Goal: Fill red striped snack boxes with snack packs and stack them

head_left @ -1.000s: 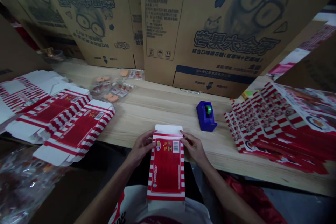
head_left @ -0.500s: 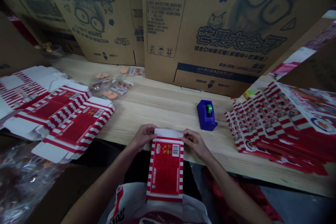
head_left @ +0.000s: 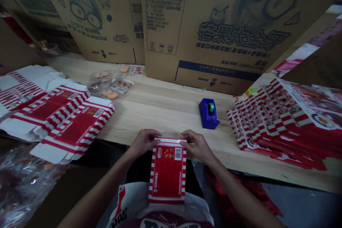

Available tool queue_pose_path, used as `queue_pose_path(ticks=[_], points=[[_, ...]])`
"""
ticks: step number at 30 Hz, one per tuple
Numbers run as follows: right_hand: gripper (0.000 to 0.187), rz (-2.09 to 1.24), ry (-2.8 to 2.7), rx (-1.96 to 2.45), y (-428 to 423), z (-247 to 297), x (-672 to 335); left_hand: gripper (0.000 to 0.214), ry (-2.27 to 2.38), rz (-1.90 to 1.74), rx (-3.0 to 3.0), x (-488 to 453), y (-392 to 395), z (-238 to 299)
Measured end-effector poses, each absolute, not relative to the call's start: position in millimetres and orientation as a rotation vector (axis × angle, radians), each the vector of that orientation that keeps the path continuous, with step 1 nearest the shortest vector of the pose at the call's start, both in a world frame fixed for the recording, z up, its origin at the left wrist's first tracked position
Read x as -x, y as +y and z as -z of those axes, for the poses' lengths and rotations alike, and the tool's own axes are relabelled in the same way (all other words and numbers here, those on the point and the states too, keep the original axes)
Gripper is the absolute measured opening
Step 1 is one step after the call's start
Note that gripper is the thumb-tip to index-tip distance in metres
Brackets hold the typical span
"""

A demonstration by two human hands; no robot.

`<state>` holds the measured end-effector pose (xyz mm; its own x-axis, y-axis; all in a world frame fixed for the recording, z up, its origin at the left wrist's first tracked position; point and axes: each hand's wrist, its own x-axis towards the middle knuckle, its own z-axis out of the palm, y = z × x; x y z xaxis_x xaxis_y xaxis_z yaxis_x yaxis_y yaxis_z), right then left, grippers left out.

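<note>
"Red-and-white box: state its position."

"Between the two hands, in front of the person's torso. Upper end at the near edge of the surface; lower end next to the white-and-maroon shirt. Printed red panel, with barcode at its upper right corner, faces up."

"State of the fingers, left hand?"

"Narrow. Thumb and forefinger are closed on the upper left corner of the box."

"Right hand?"

"Same condition, mirrored. Thumb and forefinger grip the upper right corner; the remaining fingers are curled. Whether the end flap is fully seated cannot be told."

"List the items adjacent to the right hand."

"Blue tape dispenser, fitted with a green roll, stands beyond it on the surface. Further right: a leaning stack of striped cartons."

"Items on the left side?"

"Striped boxes, overlapping, with white end flaps extended. Clear packets with orange pieces inside lie just beyond them. Below the surface level, at lower left: a heap of clear plastic bags."

"Rear boundary?"

"Large brown cardboard boxes, printed in dark blue, standing upright along the far side."
</note>
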<state>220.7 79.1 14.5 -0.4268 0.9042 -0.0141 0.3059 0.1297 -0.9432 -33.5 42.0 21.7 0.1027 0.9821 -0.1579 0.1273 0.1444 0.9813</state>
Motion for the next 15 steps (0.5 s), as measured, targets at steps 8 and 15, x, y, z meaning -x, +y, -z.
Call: queue_pose_path(ticks=[8, 15], points=[[0.007, -1.324, -1.79, 1.14, 87, -27, -216, 0.021, 1.143, -0.833, -1.132, 38, 59, -38], [0.009, -1.266, -1.76, 1.02, 64, -11, -224, 0.024, 1.096, -0.986, -1.073, 28, 32, -21]])
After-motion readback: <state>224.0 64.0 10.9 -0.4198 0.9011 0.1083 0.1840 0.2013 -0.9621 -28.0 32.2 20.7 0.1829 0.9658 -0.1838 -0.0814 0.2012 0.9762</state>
